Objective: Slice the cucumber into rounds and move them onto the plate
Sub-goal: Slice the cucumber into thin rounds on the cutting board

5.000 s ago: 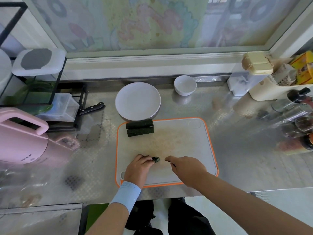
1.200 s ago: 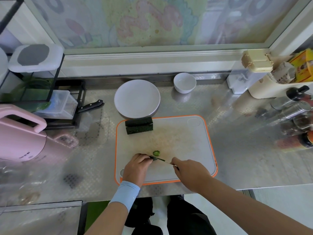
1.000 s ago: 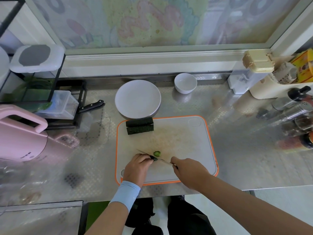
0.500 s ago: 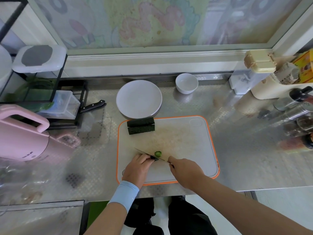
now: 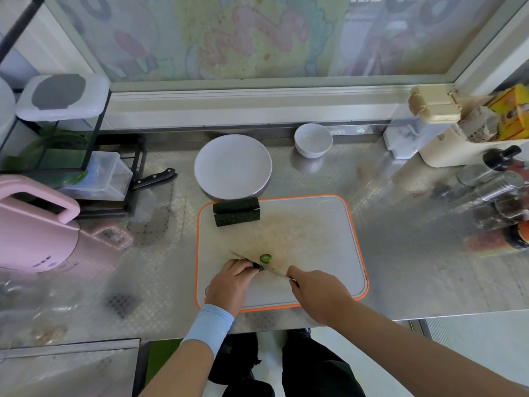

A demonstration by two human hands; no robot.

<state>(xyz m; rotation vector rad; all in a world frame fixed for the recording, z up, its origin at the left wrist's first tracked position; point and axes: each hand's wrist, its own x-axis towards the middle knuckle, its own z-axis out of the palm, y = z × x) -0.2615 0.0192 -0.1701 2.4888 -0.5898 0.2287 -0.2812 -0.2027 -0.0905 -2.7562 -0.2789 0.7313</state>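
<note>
Since half a second ago my knife (image 5: 259, 264) has shifted only slightly on the cutting board (image 5: 312, 239), its thin blade now lying slantwise just in front of my left hand (image 5: 230, 283), and one cut cucumber round (image 5: 266, 258) rests just beyond the blade. My right hand (image 5: 317, 292) is clenched about the knife handle, which my fingers hide. My left hand curls down on a small dark cucumber piece (image 5: 257, 266) at the blade; most of that piece is covered by my fingertips, and I cannot tell how much of it is there. A pale blue cuff (image 5: 209, 325) wraps my left wrist.

Two longer cucumber pieces (image 5: 236, 212) lie side by side at the board's far left corner, just beside the white plate (image 5: 232, 167), which holds no rounds yet. A small white bowl (image 5: 313, 140) stands right of the plate. The steel surface (image 5: 415, 253) runs below a window covered in patterned film. A pink appliance (image 5: 34, 233) sits at left near a black rack (image 5: 86, 156), with a second knife's black handle (image 5: 153, 179) poking out beside a clear box. Bottles and shakers at the right edge are cut off and blurred.
</note>
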